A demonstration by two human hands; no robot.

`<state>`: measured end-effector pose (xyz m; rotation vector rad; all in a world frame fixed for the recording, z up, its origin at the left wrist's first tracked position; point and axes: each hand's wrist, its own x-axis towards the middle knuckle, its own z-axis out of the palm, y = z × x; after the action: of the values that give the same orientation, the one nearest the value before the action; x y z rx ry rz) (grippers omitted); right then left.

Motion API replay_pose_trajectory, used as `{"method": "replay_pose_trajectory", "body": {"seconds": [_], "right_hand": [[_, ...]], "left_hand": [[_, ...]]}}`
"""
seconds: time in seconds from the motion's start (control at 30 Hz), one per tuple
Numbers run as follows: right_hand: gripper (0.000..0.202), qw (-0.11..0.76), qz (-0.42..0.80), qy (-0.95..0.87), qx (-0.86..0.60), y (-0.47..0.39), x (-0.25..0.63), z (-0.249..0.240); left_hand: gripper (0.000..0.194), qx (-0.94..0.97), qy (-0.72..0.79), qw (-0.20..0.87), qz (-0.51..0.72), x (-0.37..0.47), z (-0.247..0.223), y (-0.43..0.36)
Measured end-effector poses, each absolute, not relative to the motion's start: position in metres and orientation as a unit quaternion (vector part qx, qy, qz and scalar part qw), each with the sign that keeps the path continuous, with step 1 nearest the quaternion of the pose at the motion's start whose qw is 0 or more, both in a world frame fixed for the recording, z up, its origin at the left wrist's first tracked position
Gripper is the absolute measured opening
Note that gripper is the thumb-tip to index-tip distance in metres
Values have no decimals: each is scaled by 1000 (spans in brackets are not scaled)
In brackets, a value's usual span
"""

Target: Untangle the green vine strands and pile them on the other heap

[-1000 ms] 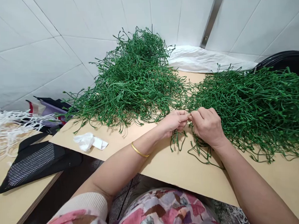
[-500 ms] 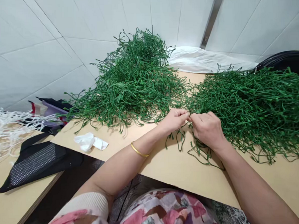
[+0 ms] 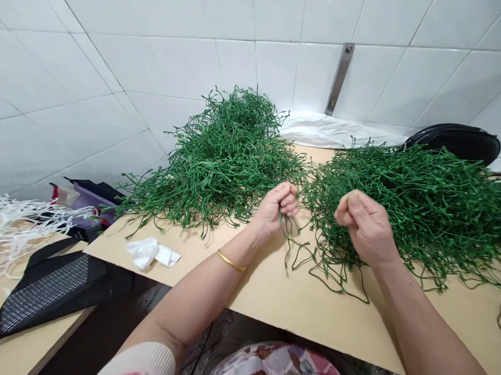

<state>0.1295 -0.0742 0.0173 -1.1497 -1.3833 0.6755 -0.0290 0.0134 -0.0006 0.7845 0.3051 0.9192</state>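
My left hand (image 3: 278,207), with a gold bangle on its wrist, is closed around green cords whose ends dangle below the fingers. Apart from it to the right, my right hand (image 3: 366,223) is raised in a pinch, back towards me; whatever its fingers hold is hidden. Behind my left hand rises a big tangled heap of short green knotted cords (image 3: 228,160). A second heap of green cords (image 3: 436,206) spreads behind and to the right of my right hand. Several loose green cords (image 3: 339,283) trail on the tabletop between my hands.
The tan table (image 3: 256,288) stands against a white tiled wall. Crumpled white tissue (image 3: 143,252) lies at its left. White cords (image 3: 17,222) and a black mesh piece (image 3: 49,287) rest on the left surface. A black bag (image 3: 453,143) and white plastic sheet (image 3: 327,128) are at the back.
My hands, together at the fingertips before, have moved apart, left hand to the left and right hand to the right. Green cords now hang from my left hand. The view has tilted up.
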Motion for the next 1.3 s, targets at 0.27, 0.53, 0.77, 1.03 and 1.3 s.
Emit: {"method": "replay_pose_trajectory", "body": {"seconds": [0.27, 0.53, 0.77, 1.03, 1.3], "right_hand": [[38, 161, -59, -845, -507, -101, 116, 1], [36, 52, -185, -808, -557, -93, 146, -17], [35, 65, -260, -815, -514, -71, 192, -24], [36, 53, -232, -817, -525, -61, 214, -23], [45, 49, -124, -834, -535, -76, 198, 5]], "left_hand": [[14, 338, 211, 755, 521, -41, 2, 36], [16, 388, 207, 755, 487, -34, 1, 23], [16, 426, 234, 732, 477, -29, -6, 20], [16, 435, 266, 742, 436, -28, -4, 16], [17, 425, 282, 761, 402, -20, -13, 13]]}}
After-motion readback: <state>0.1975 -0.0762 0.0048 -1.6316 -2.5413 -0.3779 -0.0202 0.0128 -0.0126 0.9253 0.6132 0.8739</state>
